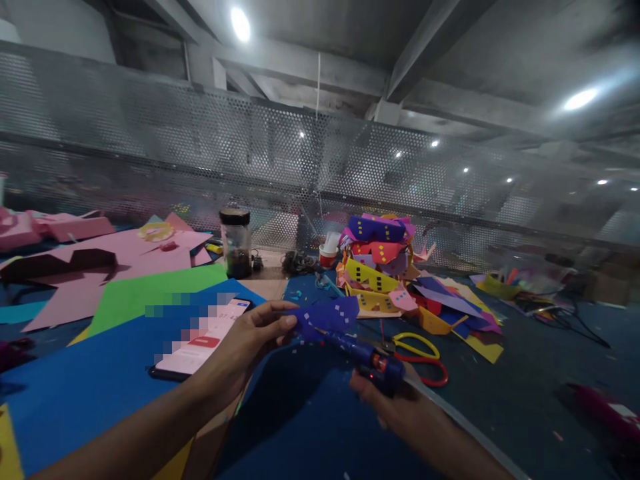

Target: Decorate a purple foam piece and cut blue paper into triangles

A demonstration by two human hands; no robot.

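Your right hand (387, 400) was closed around a blue plastic hot-glue gun (363, 355), its nozzle against a dark blue paper cut-out dotted with pale squares (330, 317). Your left hand (250, 340) pinched that cut-out's left edge, above the tabletop (525, 400), near yellow-and-red-handled scissors (417, 347) on the right.

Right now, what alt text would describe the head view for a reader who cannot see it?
The left hand pinches a purple paper cut-out with small square dots while the right hand grips a blue glue gun, its nozzle at the cut-out. Yellow-and-red-handled scissors, a smartphone and a pile of colourful paper cut-outs lie nearby.
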